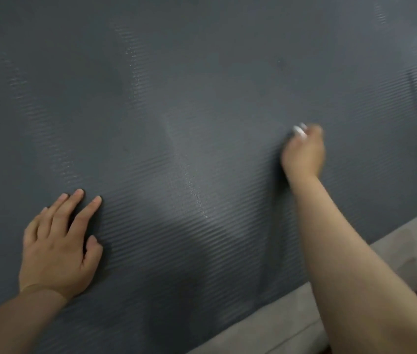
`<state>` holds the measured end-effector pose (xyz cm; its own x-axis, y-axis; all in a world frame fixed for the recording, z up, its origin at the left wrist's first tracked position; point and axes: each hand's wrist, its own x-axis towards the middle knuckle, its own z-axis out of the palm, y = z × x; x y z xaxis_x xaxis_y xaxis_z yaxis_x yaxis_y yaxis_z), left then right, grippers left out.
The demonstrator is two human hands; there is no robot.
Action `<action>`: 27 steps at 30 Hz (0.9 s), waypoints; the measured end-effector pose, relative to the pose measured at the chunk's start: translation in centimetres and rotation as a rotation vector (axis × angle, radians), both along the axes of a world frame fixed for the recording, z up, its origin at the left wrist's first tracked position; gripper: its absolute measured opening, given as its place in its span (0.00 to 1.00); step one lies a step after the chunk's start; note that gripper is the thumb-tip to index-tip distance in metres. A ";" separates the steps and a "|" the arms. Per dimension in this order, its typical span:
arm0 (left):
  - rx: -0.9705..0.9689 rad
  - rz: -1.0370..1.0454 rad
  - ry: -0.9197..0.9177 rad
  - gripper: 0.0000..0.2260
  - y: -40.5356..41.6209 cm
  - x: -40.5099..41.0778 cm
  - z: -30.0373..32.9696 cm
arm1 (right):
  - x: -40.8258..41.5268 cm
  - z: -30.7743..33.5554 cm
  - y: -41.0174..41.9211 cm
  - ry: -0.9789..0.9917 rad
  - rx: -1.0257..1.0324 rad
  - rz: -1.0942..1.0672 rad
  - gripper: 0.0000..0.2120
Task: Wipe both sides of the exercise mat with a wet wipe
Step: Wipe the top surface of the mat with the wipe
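Kneeling at the mat's near edge, w/ pale floor tile (291,325) showing along the bottom right: my left hand (56,254) lies flat on the ribbed grey exercise mat (176,98), fingers straight and spread, pressing it down, nothing held. Farther out, my right hand (304,152) reaches across w/ fingers curled round a small white wad, which I take to be the wet wipe (299,131), pressed onto the surface; it's blurred, so the grip detail is hard to read. The mat is spread out over the floor and fills nearly the whole view, running beyond the top and left edges. Faint glossy streaks approx. mid-mat and far right look like damp patches. My read: the mat is soft, light and floppy, w/ shallow ripples in it, so it will bunch under a stroke unless pinned. The ribbing should give decent grip. For flipping to the other side, the near long edge beside the tile looks the best place to take hold.
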<state>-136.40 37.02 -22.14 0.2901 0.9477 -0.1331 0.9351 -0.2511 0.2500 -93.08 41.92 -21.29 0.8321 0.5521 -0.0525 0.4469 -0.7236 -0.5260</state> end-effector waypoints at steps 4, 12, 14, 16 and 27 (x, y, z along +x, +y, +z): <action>0.002 -0.016 -0.008 0.29 -0.1 -0.2 -0.4 | -5.2 -0.2 13.1 -0.066 -0.088 0.685 0.12; -0.007 -0.002 -0.057 0.29 -0.1 -0.3 -1.2 | 6.0 -0.3 -0.6 -0.072 -0.079 0.226 0.12; -0.002 -0.008 -0.066 0.29 0.0 -0.6 -1.7 | 7.4 -0.1 -7.0 -0.099 -0.089 0.043 0.12; -0.009 -0.019 -0.074 0.29 -0.1 -1.0 -2.4 | 7.4 0.3 -12.7 -0.105 -0.104 -0.122 0.12; -0.021 -0.025 -0.075 0.30 0.0 -0.9 -2.1 | 5.2 2.0 -11.3 -0.045 0.094 -0.189 0.12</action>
